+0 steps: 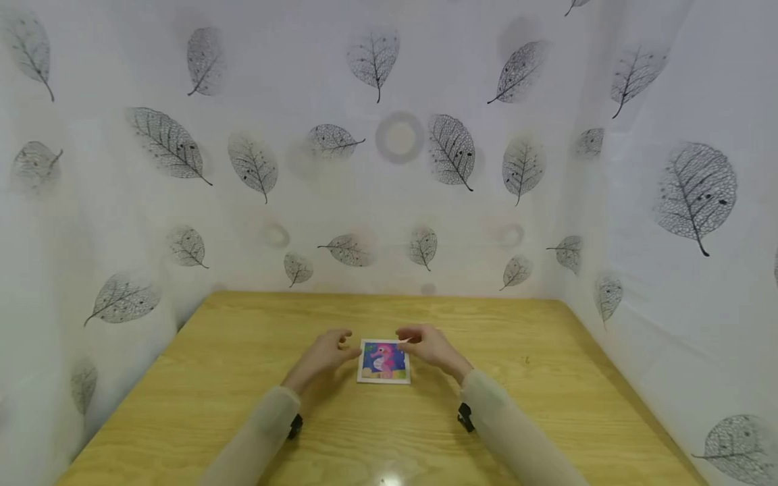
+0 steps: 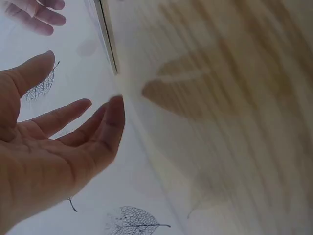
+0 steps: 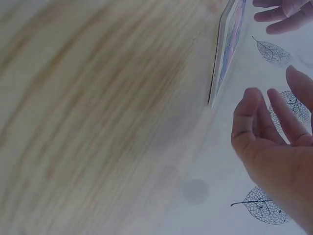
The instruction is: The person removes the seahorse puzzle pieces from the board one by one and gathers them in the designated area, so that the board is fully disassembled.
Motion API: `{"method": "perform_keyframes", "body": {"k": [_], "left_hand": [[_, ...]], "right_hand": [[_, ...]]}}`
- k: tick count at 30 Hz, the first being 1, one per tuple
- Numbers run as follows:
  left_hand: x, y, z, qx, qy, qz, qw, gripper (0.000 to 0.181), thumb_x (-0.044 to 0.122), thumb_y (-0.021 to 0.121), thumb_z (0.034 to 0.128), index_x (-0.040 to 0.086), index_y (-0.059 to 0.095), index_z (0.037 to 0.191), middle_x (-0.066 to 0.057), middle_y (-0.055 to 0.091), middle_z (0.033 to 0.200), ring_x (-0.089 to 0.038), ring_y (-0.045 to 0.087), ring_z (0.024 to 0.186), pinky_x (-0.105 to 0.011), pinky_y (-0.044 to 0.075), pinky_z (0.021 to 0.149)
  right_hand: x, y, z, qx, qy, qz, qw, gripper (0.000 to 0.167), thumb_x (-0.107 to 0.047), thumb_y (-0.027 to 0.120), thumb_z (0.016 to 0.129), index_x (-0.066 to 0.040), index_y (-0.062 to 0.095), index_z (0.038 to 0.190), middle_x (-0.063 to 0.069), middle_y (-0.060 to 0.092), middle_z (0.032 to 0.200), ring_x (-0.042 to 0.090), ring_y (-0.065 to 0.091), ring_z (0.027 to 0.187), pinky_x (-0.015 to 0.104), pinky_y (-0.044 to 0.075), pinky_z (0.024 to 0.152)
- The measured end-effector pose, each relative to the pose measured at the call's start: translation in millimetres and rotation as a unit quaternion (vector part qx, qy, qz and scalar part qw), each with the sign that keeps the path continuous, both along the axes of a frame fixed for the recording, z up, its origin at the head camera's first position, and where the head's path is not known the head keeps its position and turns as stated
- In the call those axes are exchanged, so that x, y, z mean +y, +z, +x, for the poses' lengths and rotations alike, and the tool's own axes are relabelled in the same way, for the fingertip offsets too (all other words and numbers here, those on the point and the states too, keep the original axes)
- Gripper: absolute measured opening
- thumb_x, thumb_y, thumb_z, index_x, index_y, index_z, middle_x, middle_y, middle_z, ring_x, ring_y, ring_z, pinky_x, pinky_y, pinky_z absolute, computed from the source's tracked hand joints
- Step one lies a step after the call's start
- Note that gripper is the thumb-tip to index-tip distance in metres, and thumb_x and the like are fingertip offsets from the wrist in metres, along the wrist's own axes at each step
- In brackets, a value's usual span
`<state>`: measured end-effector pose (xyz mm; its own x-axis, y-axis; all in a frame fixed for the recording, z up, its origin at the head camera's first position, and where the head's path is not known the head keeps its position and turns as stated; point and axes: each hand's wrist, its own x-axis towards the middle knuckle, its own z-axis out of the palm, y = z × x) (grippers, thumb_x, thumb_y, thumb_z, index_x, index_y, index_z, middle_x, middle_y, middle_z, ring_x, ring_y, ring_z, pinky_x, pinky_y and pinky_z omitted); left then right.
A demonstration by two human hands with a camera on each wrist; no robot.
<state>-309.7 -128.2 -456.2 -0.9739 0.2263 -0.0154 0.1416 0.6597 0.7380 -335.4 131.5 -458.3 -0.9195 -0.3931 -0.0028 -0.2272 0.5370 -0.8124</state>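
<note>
A small square picture board (image 1: 383,363) with a white border lies flat on the wooden table (image 1: 243,337); it shows a pink seahorse on blue. To its left is my left hand (image 1: 325,352), thumb and fingers apart with nothing between them. My right hand (image 1: 434,348) hovers by the board's upper right corner, its fingertips overlapping that corner in the head view. In the right wrist view, the right hand (image 3: 279,142) has loosely bent fingers, apart from the board (image 3: 225,54). The left wrist view shows the left hand (image 2: 63,142) below the board's thin edge (image 2: 107,36).
A pale curtain (image 1: 401,196) printed with dark leaf skeletons hangs behind the table and along both sides. Dark wrist-worn devices (image 1: 465,417) show under the light sleeves (image 1: 516,432). A bright reflection lies on the table's near part.
</note>
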Motion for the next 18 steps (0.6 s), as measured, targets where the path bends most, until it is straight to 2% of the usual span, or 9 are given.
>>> {"method": "perform_keyframes", "body": {"k": [4, 7, 10, 14, 18], "left_hand": [[0.5, -4.6, 0.7, -0.045, -0.002, 0.031, 0.9985, 0.06, 0.025, 0.07, 0.09, -0.004, 0.048, 0.137, -0.024, 0.058, 0.126, -0.032, 0.063, 0.104, -0.045, 0.054, 0.086], [2.3, -7.5, 0.5, -0.072, -0.014, 0.059, 0.9955, 0.067, 0.019, 0.074, 0.0864, -0.007, 0.043, 0.139, -0.026, 0.057, 0.124, -0.028, 0.064, 0.094, -0.04, 0.057, 0.078], [4.1, -8.1, 0.1, -0.081, -0.039, 0.043, 0.9951, 0.075, 0.019, 0.078, 0.0821, -0.007, 0.04, 0.142, -0.023, 0.057, 0.123, -0.028, 0.062, 0.101, -0.044, 0.053, 0.088], [7.2, -5.2, -1.1, -0.09, -0.072, 0.008, 0.9933, 0.082, 0.019, 0.082, 0.0782, -0.006, 0.039, 0.143, -0.017, 0.057, 0.124, -0.03, 0.054, 0.114, -0.053, 0.041, 0.104], [8.9, -4.6, -2.6, -0.095, -0.087, -0.01, 0.9917, 0.074, 0.017, 0.083, 0.0754, -0.006, 0.046, 0.136, -0.016, 0.056, 0.117, -0.03, 0.053, 0.108, -0.052, 0.042, 0.1]], "right_hand": [[-8.2, -5.4, -5.0, -0.048, 0.036, -0.045, 0.9972, 0.04, -0.015, 0.066, 0.093, 0.001, 0.06, 0.13, 0.015, 0.066, 0.118, 0.027, 0.063, 0.102, 0.042, 0.055, 0.084], [-15.6, -7.1, -8.4, -0.057, 0.058, -0.043, 0.9958, 0.04, -0.011, 0.067, 0.092, 0.002, 0.06, 0.129, 0.016, 0.067, 0.114, 0.025, 0.064, 0.099, 0.041, 0.055, 0.085], [-22.9, -6.6, -13.4, -0.06, 0.072, -0.038, 0.9948, 0.04, -0.007, 0.068, 0.09, 0.002, 0.06, 0.129, 0.017, 0.068, 0.113, 0.021, 0.064, 0.098, 0.039, 0.054, 0.086], [-31.5, -6.6, -21.4, -0.063, 0.084, -0.037, 0.9938, 0.041, -0.003, 0.069, 0.087, 0.002, 0.061, 0.127, 0.016, 0.069, 0.111, 0.017, 0.064, 0.094, 0.034, 0.054, 0.085], [-38.9, -8.6, -27.1, -0.049, 0.093, -0.02, 0.9943, 0.038, -0.001, 0.07, 0.085, 0.003, 0.064, 0.123, 0.016, 0.069, 0.109, 0.016, 0.063, 0.091, 0.029, 0.053, 0.082]]}}
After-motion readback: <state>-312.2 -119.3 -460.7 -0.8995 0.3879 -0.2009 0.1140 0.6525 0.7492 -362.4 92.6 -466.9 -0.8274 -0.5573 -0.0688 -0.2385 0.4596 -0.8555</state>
